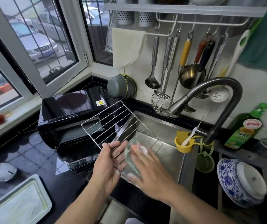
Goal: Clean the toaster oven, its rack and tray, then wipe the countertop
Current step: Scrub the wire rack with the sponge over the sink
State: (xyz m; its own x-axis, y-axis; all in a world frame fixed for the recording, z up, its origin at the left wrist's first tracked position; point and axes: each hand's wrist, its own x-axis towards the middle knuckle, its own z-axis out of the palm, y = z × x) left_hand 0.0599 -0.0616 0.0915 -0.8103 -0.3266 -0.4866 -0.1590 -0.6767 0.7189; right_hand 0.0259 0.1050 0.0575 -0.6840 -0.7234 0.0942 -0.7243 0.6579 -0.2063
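Note:
The wire oven rack [111, 125] is tilted over the left edge of the steel sink [165, 138]. My left hand [109, 165] grips the rack's near corner. A soapy green sponge [132, 160] lies against the rack's wires with my right hand [147, 167] pressing on it, blurred by motion. The black toaster oven [71, 115] stands on the dark countertop [37, 157] left of the sink with its door down. A pale baking tray [13, 201] lies at the bottom left.
A dark faucet [210, 92] arches over the sink, with a yellow cup holder [182, 143] and a green soap bottle [244, 126] beside it. A blue-and-white bowl [241, 181] leans at right. Utensils [178, 62] hang on the wall. A white lid [3, 172] sits on the counter.

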